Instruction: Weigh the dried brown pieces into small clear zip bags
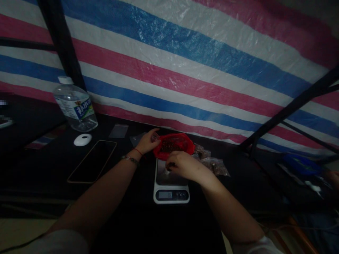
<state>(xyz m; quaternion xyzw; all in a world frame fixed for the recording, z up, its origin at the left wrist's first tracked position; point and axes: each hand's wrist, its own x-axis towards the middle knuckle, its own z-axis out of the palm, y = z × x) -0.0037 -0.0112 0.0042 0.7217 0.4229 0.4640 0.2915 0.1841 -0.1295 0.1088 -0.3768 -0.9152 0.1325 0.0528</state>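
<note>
A red bag (188, 143) lies open behind the scale, with dark brown granular bits (169, 146) inside. My left hand (147, 143) is at the bag's left edge, thumb and fingers closed on its rim. Over the metal plate of a white digital scale (171, 201), my right hand (182, 164) hangs with its fingers curled inward and pinched. Something dark shows by those fingertips, too dim to name. The scale's display is lit, but its digits are hard to read. Filled clear zip bags (215, 166) lie right of the red bag.
At the left stand a large water bottle (78, 107), a white rounded case (82, 139) and a phone (92, 162). A flat clear zip bag (118, 131) lies behind the phone. Striped sheeting (169, 70) hangs behind the table. A blue item (302, 164) lies at far right.
</note>
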